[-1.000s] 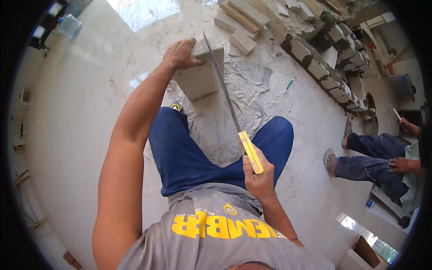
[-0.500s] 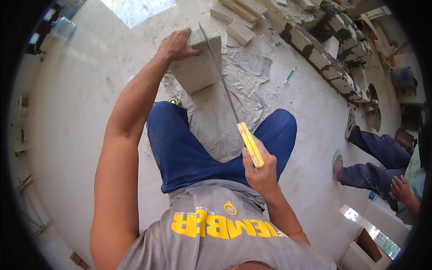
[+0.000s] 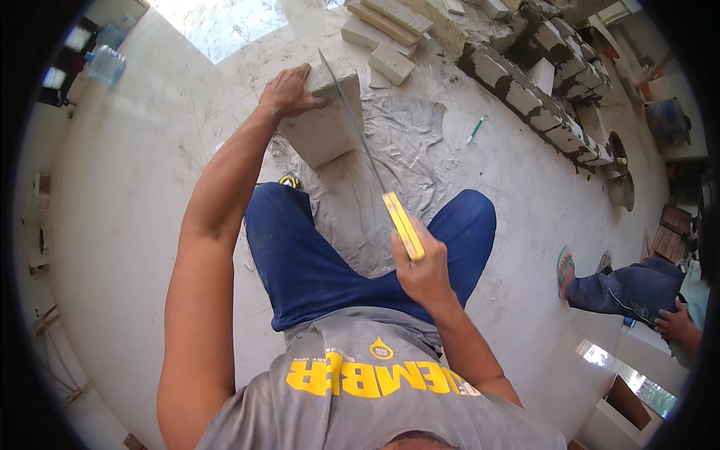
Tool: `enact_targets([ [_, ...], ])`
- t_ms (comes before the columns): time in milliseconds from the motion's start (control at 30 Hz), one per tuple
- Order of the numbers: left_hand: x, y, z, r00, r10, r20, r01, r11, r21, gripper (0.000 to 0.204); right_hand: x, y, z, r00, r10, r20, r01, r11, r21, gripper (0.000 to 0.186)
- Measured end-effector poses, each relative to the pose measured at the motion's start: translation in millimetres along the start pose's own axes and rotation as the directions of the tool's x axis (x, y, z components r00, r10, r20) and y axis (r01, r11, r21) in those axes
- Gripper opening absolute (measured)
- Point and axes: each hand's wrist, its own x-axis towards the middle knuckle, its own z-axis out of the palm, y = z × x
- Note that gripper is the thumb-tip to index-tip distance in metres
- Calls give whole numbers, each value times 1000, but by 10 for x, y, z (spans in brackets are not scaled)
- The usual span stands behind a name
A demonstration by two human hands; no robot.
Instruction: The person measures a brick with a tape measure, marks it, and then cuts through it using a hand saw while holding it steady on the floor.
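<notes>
While the right hand (image 3: 424, 264) is clamped around a long, thin, yellow-handled metal handsaw (image 3: 400, 219), which slants forward and left from that hand across a pale grey rectangular block (image 3: 321, 136), the left hand (image 3: 287, 91) lies on the block's upper edge, thumb spread from fingers. Right of the left hand spreads a crumpled, dusty grey sheet (image 3: 414, 126); well beyond that hand, also rightward, lie flat off-white slabs (image 3: 375, 36).
</notes>
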Motion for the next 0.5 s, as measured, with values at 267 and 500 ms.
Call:
enact_targets([
  [267, 25, 218, -6, 999, 39, -22, -39, 999, 13, 93, 346, 59, 200, 995, 101, 4, -101, 995, 25, 39],
  [500, -42, 320, -47, 999, 31, 13, -31, 999, -17, 77, 498, 121, 96, 991, 128, 34, -128, 992, -9, 32],
])
